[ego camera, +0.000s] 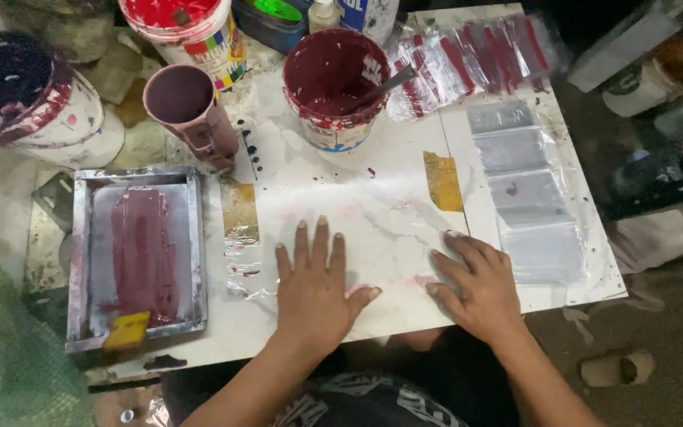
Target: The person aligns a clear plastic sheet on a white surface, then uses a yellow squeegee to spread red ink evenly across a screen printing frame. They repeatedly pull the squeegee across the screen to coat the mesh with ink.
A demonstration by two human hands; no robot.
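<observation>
Both hands flat on the white board surface (405, 150), palms down, nothing gripped. Left hand (314, 289): fingers (302, 241) spread and released, pressing on a clear plastic sheet (373, 213) that covers the middle of the board; sheet edges are hard to make out, looks taped down by a yellowish strip (443, 180) at its 2 o'clock and another taped strip (239, 209) at 9 o'clock. Right hand (480, 285): fingers slightly curled, tips resting on the sheet's 4 o'clock edge, also released. At 9 o'clock of the left hand, well apart: metal-framed printing screen (137, 255) smeared with maroon ink, yellow-handled squeegee (127, 330) lying on its near corner. At 12 o'clock: maroon paint bucket (333, 87) with a stirring stick (389, 83) leaning in it. At 11 o'clock: maroon-stained mug (191, 111), tilted. Farther at 10 o'clock: big white bucket (29, 99) of dark paint, and a red paint tub (187, 32) near the top edge. At 2 o'clock of the right hand: row of clear blank pouches (523, 190) laid down the board's right side; beyond them, pouches with red stripes (476, 59).
</observation>
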